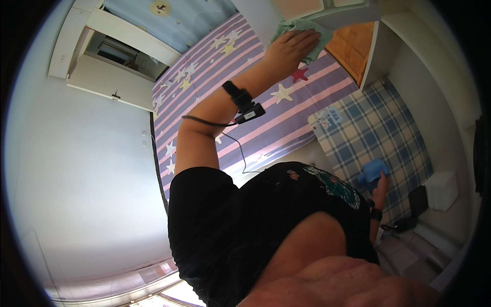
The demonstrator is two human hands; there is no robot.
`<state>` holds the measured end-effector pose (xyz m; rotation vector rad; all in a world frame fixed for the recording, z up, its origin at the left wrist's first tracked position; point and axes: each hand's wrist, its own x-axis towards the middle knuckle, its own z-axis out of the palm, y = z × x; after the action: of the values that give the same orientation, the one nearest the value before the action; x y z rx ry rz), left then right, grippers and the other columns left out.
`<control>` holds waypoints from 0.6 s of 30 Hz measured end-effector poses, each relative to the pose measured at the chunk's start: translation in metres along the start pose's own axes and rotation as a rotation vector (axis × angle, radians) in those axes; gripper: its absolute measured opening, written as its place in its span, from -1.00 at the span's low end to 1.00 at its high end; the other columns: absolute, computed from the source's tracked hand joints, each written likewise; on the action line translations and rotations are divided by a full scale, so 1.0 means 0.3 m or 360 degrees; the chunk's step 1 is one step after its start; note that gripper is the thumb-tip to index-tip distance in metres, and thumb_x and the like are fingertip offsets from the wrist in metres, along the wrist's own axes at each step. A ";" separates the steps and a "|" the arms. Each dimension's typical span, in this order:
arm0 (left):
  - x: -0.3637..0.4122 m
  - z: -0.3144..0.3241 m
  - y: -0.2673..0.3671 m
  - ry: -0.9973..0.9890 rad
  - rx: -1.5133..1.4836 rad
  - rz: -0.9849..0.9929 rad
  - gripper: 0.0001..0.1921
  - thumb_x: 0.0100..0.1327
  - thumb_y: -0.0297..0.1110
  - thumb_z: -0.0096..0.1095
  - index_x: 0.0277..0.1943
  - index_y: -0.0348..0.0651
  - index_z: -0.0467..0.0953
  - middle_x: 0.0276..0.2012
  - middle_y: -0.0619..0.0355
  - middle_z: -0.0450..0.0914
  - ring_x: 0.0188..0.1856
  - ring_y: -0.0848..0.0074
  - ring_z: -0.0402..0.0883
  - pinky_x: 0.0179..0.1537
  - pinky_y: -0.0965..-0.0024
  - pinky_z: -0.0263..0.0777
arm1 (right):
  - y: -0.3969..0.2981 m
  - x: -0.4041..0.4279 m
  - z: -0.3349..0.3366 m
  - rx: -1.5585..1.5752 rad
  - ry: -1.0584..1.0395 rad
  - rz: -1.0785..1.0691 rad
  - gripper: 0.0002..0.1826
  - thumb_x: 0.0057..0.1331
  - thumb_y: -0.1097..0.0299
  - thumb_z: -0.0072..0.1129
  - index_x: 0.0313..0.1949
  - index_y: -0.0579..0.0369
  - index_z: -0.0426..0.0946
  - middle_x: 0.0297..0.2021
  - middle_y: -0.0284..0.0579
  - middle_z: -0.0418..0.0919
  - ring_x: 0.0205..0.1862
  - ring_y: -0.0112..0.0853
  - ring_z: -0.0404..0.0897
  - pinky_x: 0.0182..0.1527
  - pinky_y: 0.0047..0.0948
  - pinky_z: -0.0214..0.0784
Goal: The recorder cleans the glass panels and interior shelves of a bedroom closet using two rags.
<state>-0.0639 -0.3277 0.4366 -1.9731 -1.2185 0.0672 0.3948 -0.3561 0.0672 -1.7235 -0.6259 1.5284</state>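
Observation:
My left hand (pixel 293 45) lies flat, fingers together, on a light green cloth (pixel 325 37). The cloth is pressed against a pale furniture surface (pixel 345 16) with peach panels at the top of the view. A black strap with a small device (pixel 249 109) sits on my left forearm, and a thin cable trails from it. Low on the right, my right hand (pixel 379 190) is partly hidden and grips a blue object (pixel 374 170), seemingly a bunched cloth. That hand is over or beside a blue and cream checked cover (pixel 368 126); any contact is unclear.
A bed with a purple and pink striped starfish cover (pixel 238 84) spreads across the middle. An orange wooden panel (pixel 353 50) stands at upper right. White objects (pixel 441 192) and a dark item (pixel 418 201) sit near my right hand. A white door (pixel 115 84) is at left.

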 end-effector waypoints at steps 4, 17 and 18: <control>-0.140 -0.040 -0.031 -0.0046 -0.0054 -0.0099 -0.44 0.08 -0.47 0.01 0.23 -0.05 0.34 0.29 0.28 0.26 0.32 0.50 0.17 0.24 0.35 0.04 | -0.009 0.062 0.045 -0.0152 0.0080 -0.0038 -0.38 0.36 0.15 -0.03 0.25 0.37 0.13 0.22 0.15 0.24 0.19 -0.10 0.32 0.15 -0.19 0.22; 0.003 -0.345 -0.298 0.0218 0.0121 -0.0481 -0.37 0.08 -0.38 0.06 0.29 -0.14 0.21 0.34 0.09 0.12 0.39 0.23 0.02 0.34 0.07 -0.13 | -0.016 0.085 0.076 -0.0146 -0.0016 -0.0048 -0.39 0.36 0.17 -0.05 0.27 0.31 0.11 0.23 0.13 0.22 0.21 -0.10 0.29 0.18 -0.18 0.17; 0.025 -0.389 -0.321 0.0275 0.0108 -0.0566 -0.32 0.03 -0.41 0.11 0.30 -0.10 0.20 0.35 0.11 0.11 0.38 0.22 0.03 0.33 0.04 -0.10 | -0.021 0.073 0.082 -0.0142 -0.0053 -0.0091 -0.40 0.38 0.18 -0.08 0.27 0.33 0.10 0.24 0.14 0.21 0.21 -0.06 0.29 0.17 -0.16 0.19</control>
<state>-0.0804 -0.3707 0.5810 -1.6412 -1.4120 -0.2339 0.3753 -0.3304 0.0580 -1.7342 -0.7643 1.5122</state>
